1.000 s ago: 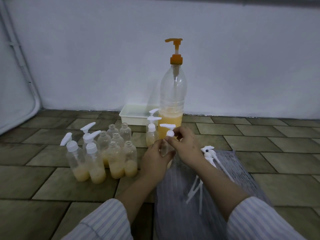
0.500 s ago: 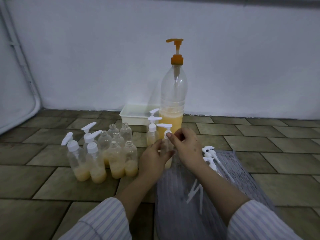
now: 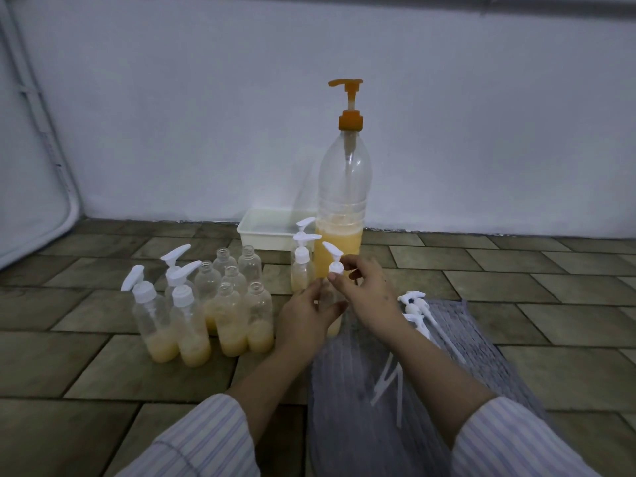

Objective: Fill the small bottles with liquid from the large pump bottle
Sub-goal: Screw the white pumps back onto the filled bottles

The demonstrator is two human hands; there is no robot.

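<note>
The large pump bottle (image 3: 340, 215), clear with an orange pump head and yellow liquid in its lower part, stands by the wall. Just in front of it my left hand (image 3: 303, 318) grips a small bottle (image 3: 332, 327) standing on the floor. My right hand (image 3: 364, 290) pinches the white pump cap (image 3: 334, 261) on its neck. A group of small bottles (image 3: 206, 304) with yellow liquid stands to the left, three capped with white pumps, several uncapped. One more capped small bottle (image 3: 302, 266) stands beside the large bottle.
A white tray (image 3: 272, 228) sits against the wall behind the bottles. Loose white pump caps with long tubes (image 3: 418, 313) lie on the grey cloth (image 3: 447, 339) over my lap on the right. A white curved frame (image 3: 41, 139) stands at far left. The floor is tiled.
The white pump cap's nozzle has turned from pointing sideways to pointing back-left, as my right hand twists it. My left hand keeps holding the small bottle in place.
</note>
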